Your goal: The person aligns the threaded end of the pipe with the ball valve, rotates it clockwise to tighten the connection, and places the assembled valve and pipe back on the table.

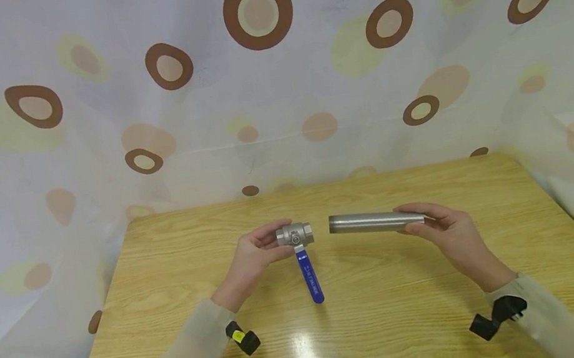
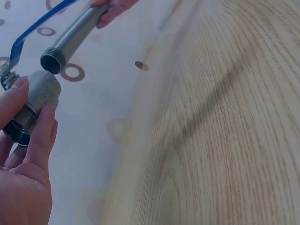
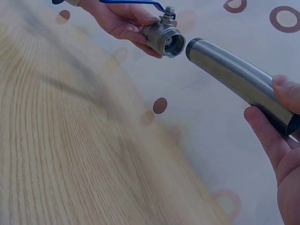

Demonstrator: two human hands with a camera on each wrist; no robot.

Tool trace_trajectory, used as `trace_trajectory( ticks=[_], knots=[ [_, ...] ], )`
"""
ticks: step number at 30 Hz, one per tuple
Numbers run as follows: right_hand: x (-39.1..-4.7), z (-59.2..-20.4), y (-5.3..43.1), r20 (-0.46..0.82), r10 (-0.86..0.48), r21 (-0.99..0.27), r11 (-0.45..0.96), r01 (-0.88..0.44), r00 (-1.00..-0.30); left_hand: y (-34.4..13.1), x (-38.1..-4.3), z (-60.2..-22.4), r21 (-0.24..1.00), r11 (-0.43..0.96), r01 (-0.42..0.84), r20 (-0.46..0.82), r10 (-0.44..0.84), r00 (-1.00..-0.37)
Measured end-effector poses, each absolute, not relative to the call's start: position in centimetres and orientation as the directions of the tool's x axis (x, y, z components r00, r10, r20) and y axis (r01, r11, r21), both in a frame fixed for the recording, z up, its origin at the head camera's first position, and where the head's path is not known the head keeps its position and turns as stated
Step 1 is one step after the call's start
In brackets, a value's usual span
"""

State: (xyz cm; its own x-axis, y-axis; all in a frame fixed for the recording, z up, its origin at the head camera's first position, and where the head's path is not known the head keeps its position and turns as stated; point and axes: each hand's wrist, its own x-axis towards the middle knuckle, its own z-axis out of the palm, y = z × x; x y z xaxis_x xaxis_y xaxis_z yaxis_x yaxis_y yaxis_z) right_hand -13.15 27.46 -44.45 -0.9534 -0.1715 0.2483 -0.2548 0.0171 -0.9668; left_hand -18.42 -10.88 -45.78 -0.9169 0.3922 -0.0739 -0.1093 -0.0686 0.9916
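A metal ball valve [image 1: 294,235] with a long blue lever handle [image 1: 310,276] is gripped by my left hand [image 1: 252,261], fingers behind the body and thumb in front. The lever points toward me. My right hand [image 1: 452,233] holds a steel pipe [image 1: 374,222] near its right end, between thumb and fingers. The pipe's threaded end [image 2: 54,60] faces the valve's threaded opening [image 3: 174,45], with a small gap between them in the head view. Both parts are held above the table, the pipe tilting slightly down to the right.
A wood-grain table [image 1: 380,328] lies below the hands, with a bright light reflection near its front. Behind it and at both sides hangs a pale sheet [image 1: 272,92] with brown and yellow circles. Black wrist cameras [image 1: 494,318] are strapped over the sleeves.
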Motion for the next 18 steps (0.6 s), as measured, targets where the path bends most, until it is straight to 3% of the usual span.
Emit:
trace_trajectory(
  ticks=[18],
  knots=[
    [-13.37, -44.33, 26.43, 0.217, -0.21, -0.97, 0.061, -0.235, -0.953, -10.05, -18.34, -45.27, 0.991, -0.065, -0.12, -0.081, 0.425, -0.902]
  ],
)
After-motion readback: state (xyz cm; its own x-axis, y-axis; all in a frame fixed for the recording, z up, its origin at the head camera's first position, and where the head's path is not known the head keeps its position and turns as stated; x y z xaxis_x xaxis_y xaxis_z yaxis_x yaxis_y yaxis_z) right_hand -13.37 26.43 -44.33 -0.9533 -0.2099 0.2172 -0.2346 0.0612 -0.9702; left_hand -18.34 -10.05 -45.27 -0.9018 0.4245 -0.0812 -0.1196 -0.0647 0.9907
